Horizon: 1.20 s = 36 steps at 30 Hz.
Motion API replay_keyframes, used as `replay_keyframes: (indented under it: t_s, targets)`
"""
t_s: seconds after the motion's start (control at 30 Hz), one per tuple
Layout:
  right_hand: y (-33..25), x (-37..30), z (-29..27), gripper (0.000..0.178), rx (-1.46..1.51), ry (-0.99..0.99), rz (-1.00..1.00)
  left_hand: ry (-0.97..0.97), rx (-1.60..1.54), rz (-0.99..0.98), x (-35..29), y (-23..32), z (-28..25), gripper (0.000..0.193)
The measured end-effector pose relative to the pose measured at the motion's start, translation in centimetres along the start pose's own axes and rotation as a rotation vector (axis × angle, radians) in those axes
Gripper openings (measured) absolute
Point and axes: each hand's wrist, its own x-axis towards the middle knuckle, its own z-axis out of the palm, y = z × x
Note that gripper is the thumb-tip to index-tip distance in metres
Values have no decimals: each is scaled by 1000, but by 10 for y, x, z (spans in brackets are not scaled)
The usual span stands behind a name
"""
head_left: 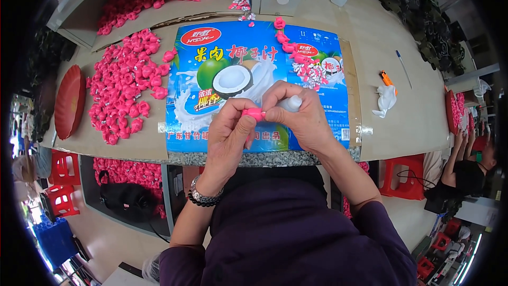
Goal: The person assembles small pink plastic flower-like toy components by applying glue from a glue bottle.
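The pink piece [252, 112] is above the near half of the blue cardboard [182, 82], pinched between the thumb and fingers of the left hand [227, 127]. It lies just right of that hand's fingertips. The right hand [307, 122] is curled around a white bottle [290, 104], whose long axis seems to slant from far right toward the piece; whether its tip touches, I cannot tell. Farther left, a pink pile [124, 87] covers the bench [381, 140].
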Motion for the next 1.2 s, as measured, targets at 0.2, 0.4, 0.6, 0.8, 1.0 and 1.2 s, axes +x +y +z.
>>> replay_keyframes:
  t_s: [0.2,0.4,0.6,0.8,1.0,1.2]
  targets:
    - [8,-4,0,17,6,13,-29,12,128,38,-1,0,2,21]
    - [9,-9,4,17,19,53,-107,26,193,74,-2,-4,9,20]
    - [13,-14,12,17,79,124,-152,5,143,97,-6,-15,7,19]
    - [21,-15,12,18,73,129,-88,80,165,80,-6,-21,10,20]
    - [26,-11,11,18,68,131,-80,103,202,67,-3,-19,9,18]
    - [20,-12,11,17,46,146,-52,66,222,-5,0,-4,0,12]
